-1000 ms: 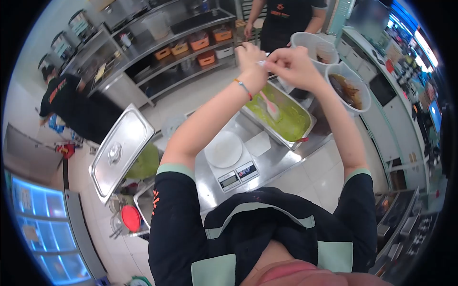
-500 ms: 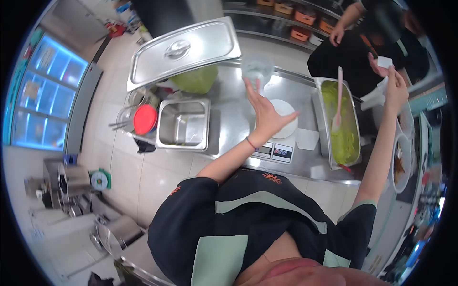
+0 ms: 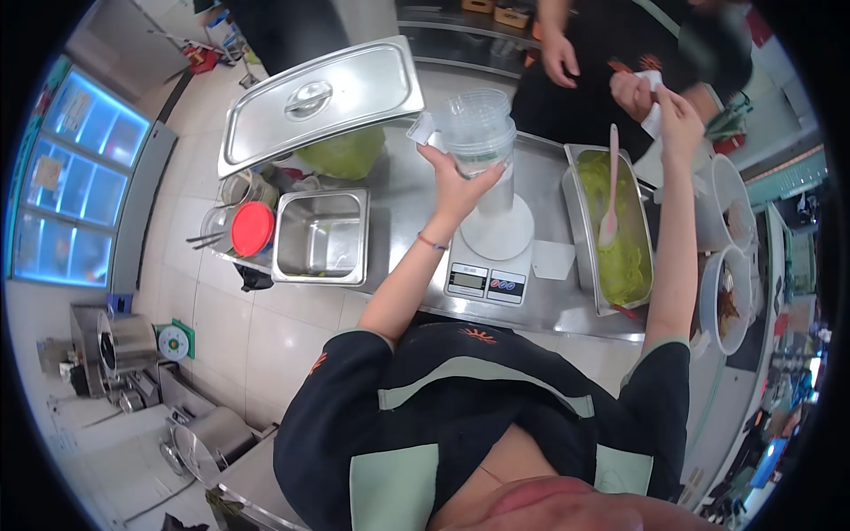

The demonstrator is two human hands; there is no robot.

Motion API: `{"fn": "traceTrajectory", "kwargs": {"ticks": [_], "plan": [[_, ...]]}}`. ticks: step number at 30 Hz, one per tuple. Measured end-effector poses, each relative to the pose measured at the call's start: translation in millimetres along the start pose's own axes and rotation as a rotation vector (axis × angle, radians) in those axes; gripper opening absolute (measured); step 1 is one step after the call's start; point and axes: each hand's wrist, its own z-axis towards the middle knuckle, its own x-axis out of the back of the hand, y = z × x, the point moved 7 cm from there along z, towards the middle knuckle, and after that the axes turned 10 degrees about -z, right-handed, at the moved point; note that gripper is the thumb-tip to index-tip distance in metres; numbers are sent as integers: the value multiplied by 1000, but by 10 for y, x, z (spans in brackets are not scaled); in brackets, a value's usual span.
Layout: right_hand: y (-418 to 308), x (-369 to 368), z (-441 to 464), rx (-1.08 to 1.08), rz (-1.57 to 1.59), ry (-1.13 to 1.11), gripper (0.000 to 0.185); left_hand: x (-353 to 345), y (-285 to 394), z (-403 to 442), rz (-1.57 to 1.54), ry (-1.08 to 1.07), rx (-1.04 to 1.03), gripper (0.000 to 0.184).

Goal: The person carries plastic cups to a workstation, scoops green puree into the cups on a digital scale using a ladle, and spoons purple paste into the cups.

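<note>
My left hand [image 3: 458,184] is wrapped round a stack of clear plastic containers [image 3: 479,126], held above the white round plate of a digital kitchen scale [image 3: 487,279]. A small white slip [image 3: 422,129] shows at the fingertips of that hand. My right hand [image 3: 681,128] is out at the upper right, its fingers pinched on a white paper strip [image 3: 653,121]. Right beside it, a co-worker's hand [image 3: 632,94] grips a white piece too. Below my right arm stands a steel pan [image 3: 577,226] of green paste with a pink spatula [image 3: 612,190] in it.
On the left are a steel container [image 3: 365,239], a red-lidded jar [image 3: 252,228] and a long steel lid [image 3: 239,146] leaning over a green bag [image 3: 345,155]. A white square sheet [image 3: 553,260] lies beside the scale. White tubs [image 3: 708,305] stand at the right.
My left hand has gone from open above the scale to holding the stack of containers. My right hand has shifted left, towards the co-worker's hand. The camera view has turned slightly.
</note>
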Motion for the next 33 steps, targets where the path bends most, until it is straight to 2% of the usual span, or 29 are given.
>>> {"fn": "traceTrajectory", "kwargs": {"ticks": [1,2,4,6,7,9,10,12,14,16,18,20,22,26,28,30,31,32,33], "plan": [[-65,-41,-25,3,54,2,28,-93,67,-45,-166,-99,52,96],[-135,-82,-72,7,110,2,27,-92,122,-74,-172,-112,59,96],[-54,-201,-65,-8,95,-72,32,-207,59,-169,-499,-229,363,87],[2,-354,-123,-8,-153,-201,31,-272,191,-211,-491,-242,377,86],[-8,-369,-154,-12,-150,-196,31,-305,275,-222,-486,-247,386,86],[78,-466,-229,-244,211,-237,41,-381,460,-234,-387,-253,441,89],[-7,-531,-275,-246,210,-235,41,-388,482,-269,-289,-255,497,91],[-259,-580,-280,-85,524,-135,43,-383,506,-331,-278,-271,525,91],[-51,-677,-327,-314,199,-187,48,-401,518,-372,-263,-295,553,92],[-325,-771,-484,-292,222,-226,51,-408,550,-371,-274,-298,536,93],[-254,-874,-484,-299,225,-229,48,-403,584,-360,-258,-322,500,95],[-197,-975,-482,-284,355,-251,44,-369,602,-345,-241,-340,463,96],[-193,-984,-507,-308,325,-273,42,-300,609,-301,-26,-339,334,98],[-153,-1032,-573,-280,158,-282,48,-243,694,-283,72,-263,235,97],[-165,-1047,-599,-271,130,-309,51,-237,751,-265,223,-293,153,103],[-232,-1007,-579,-152,-199,-290,55,-245,818,-239,298,-317,130,102],[-528,-873,-649,16,-451,-196,50,-253,843,-239,375,-340,106,101],[-761,-744,-760,15,-454,-195,50,-245,844,-239,373,-341,108,101],[-983,-789,-944,-27,-121,-481,51,-247,840,-237,325,-351,117,101]]}}
